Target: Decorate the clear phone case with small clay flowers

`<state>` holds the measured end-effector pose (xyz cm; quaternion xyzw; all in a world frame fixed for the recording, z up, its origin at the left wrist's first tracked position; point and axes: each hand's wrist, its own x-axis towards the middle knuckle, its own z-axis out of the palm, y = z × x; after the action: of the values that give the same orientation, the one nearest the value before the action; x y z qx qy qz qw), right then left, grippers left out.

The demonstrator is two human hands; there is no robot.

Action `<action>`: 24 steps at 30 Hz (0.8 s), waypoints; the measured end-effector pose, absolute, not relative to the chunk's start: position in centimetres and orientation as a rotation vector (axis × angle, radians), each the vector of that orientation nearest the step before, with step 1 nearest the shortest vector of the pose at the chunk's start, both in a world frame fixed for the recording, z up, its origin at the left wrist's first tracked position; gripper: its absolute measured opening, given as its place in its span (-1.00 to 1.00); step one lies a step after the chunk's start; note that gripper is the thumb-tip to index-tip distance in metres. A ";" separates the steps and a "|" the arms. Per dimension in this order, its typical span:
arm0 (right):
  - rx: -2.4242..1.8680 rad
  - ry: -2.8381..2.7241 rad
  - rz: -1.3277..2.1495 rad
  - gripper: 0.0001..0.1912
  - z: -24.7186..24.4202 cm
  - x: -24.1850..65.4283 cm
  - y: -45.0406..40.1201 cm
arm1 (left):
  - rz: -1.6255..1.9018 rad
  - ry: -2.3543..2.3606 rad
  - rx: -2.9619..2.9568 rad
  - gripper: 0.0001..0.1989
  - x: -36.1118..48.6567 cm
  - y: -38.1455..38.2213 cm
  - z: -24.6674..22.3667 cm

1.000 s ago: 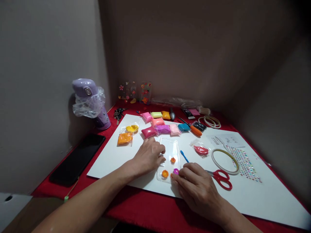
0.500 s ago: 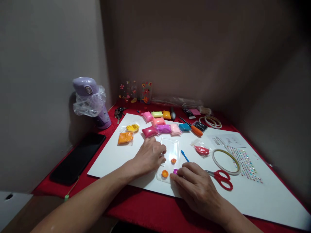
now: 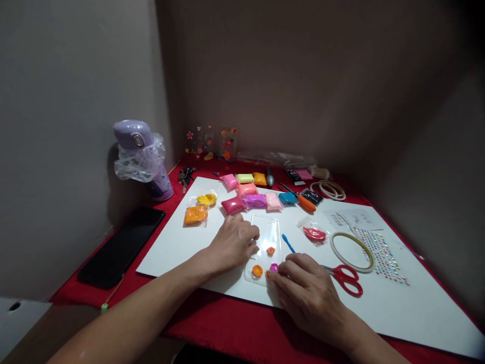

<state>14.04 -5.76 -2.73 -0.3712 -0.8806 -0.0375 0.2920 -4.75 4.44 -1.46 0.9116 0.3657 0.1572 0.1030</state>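
A clear phone case [image 3: 265, 230] lies flat on a white board, with small clay flowers on its lower half. My left hand [image 3: 235, 242] is curled against the case's left edge, its thumb and fingertips at the rim. My right hand [image 3: 306, 288] is at the lower right corner, fingers bent together, with a bit of orange clay flower [image 3: 267, 273] showing at the fingertip. Nearby on the case are an orange flower [image 3: 257, 271], a smaller orange flower [image 3: 270, 251] and a purple flower [image 3: 274, 267]. The right fingers partly cover the corner.
Several clay packets [image 3: 254, 201] lie beyond the case. To the right are a blue tool [image 3: 288, 243], red-handled scissors [image 3: 347, 280], a tape roll [image 3: 333, 253] and a gem sheet [image 3: 382, 255]. A black phone [image 3: 121, 247] and purple bottle [image 3: 159, 184] stand left.
My right fingertips have shifted slightly, and a bit of orange now shows beside them with more of the purple flower. My left hand stays at the case's edge.
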 end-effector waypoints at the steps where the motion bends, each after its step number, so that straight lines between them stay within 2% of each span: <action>1: -0.994 -2.355 -0.097 -0.79 -2.7 14.0 -5.8 | 0.463 1.079 2.690 -0.94 -4.7 4.5 -1.4; 12: -1.026 -2.212 -0.188 -0.82 -2.2 14.9 -5.9 | 0.463 1.075 2.678 -0.92 -4.8 4.4 -1.4; 17: -1.430 -1.974 -0.285 -0.93 -1.9 17.2 -5.9 | 0.459 1.072 2.662 -0.94 -4.7 4.5 -1.4; 24: -1.896 -2.136 -0.329 -0.92 -2.6 16.9 -4.7 | 0.435 1.092 2.618 -0.96 -4.6 4.4 -0.9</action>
<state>16.92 -4.71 -2.60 -0.6538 -0.7362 -0.1136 0.1329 -4.63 4.40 -0.95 0.9038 0.3770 0.1503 0.1357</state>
